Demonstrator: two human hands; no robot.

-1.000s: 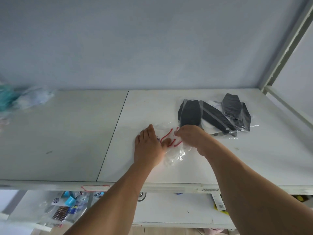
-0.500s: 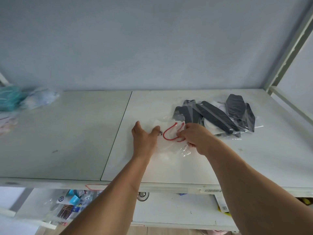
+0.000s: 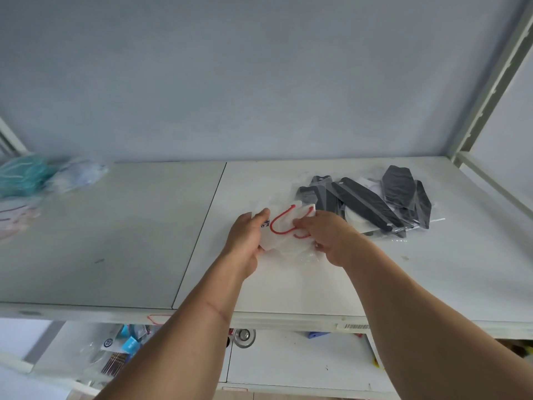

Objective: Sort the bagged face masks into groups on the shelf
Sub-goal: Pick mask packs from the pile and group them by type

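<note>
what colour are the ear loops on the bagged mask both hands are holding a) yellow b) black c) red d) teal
c: the left hand and right hand grip a clear bagged white mask whose ear loops show red, beside the pile of black masks.

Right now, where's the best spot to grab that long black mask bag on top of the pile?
Probably the black mask bag is best taken at its near, lower-right end, coming from the front. It lies flat and slanted atop the pile, and that end pokes out free, away from both hands.
</note>
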